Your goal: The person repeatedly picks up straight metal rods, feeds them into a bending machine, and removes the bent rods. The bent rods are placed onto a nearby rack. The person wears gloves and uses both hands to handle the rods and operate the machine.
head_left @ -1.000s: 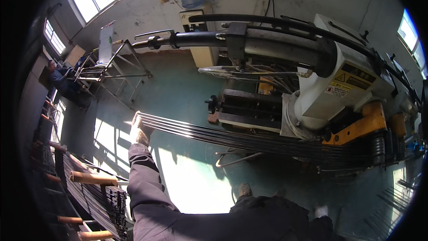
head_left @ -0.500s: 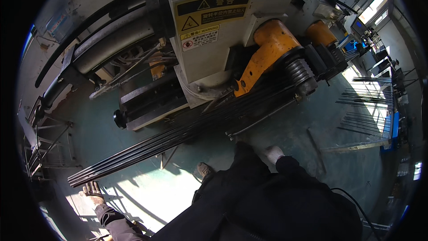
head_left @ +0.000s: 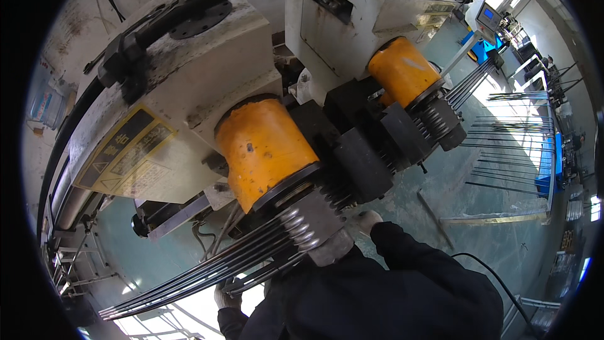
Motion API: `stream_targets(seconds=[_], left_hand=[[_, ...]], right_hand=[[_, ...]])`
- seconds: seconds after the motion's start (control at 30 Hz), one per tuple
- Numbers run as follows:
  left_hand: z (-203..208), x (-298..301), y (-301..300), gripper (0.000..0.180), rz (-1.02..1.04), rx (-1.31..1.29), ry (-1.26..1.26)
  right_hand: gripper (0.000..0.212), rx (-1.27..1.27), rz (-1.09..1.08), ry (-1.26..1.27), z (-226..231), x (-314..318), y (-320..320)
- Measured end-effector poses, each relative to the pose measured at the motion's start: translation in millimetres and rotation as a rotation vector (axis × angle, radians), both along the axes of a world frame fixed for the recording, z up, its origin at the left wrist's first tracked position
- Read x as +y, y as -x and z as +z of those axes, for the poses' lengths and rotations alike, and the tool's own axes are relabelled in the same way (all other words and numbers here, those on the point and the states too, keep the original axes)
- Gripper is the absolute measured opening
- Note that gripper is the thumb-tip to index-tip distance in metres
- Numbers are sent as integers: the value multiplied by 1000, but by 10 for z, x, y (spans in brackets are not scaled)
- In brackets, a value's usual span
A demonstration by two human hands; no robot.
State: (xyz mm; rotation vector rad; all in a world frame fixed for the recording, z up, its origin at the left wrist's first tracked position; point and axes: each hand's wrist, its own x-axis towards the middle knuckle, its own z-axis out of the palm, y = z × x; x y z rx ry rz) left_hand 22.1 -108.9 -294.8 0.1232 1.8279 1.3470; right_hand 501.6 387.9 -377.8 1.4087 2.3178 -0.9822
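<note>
Head view: two hands, light-gloved, both low in front of a dark-clothed body.

Left hand [head_left: 228,294]: one, forearm short in view, raised from the lower edge; set at the lower-left end of a short bar [head_left: 267,273], beneath the bundle of dark rods [head_left: 200,275]. Fingers partly covered; whether they close round the bar, cannot tell.

Right hand [head_left: 367,220]: one, sleeve [head_left: 412,249] angled up and leftward; just beside the machine's dark blocks in the picture. Back of glove only; opening and hold cannot be told.

Rods: one bundle, slanting from the ribbed roller [head_left: 299,228] down to the lower left, pale ends over sunlit floor.

Edges: roller and orange housing [head_left: 264,151] bound the space ahead of the body; a second orange housing [head_left: 402,72] stands farther off.

Room: green floor [head_left: 402,208] extends from the right sleeve to the low frame [head_left: 497,219], a loose bar [head_left: 435,220] lying between.
</note>
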Motion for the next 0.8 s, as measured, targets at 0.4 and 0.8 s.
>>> stream_targets(seconds=[0.4,0.8], left_hand=[[777,1619,-350,32,244,-299,-182],[1316,1313,-281,54,-100,443,-279]], right_hand=[[44,114,-624,148,1346,139,22],[38,1150,-970,-66,2926,385,297]])
